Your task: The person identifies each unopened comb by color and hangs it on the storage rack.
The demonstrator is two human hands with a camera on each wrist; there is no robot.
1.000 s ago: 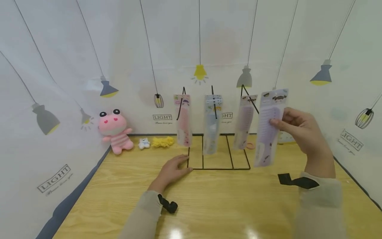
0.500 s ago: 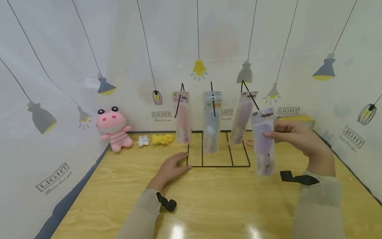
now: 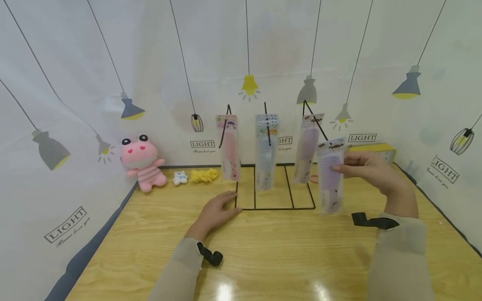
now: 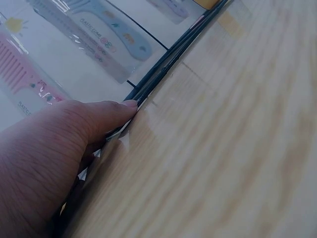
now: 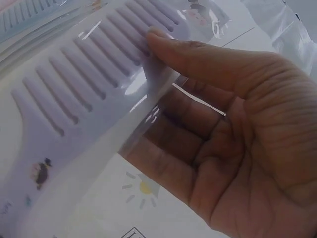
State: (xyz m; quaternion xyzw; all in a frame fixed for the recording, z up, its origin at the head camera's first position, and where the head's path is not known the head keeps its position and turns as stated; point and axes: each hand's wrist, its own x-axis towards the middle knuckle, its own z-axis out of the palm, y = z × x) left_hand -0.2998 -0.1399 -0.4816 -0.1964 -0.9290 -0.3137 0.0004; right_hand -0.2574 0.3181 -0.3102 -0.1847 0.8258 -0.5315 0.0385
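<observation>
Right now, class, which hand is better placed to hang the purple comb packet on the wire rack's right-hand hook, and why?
The right hand. It already pinches the purple comb packet upright, close to the right-hand hook. The left hand lies flat on the table, touching the wire rack base, probably steadying it.

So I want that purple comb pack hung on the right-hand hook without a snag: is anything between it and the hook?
Nothing visible blocks it. The purple packaged comb, pinched in the right hand, hangs just right of the black wire rack; its rightmost hook already carries one similar pack, further back.
</observation>
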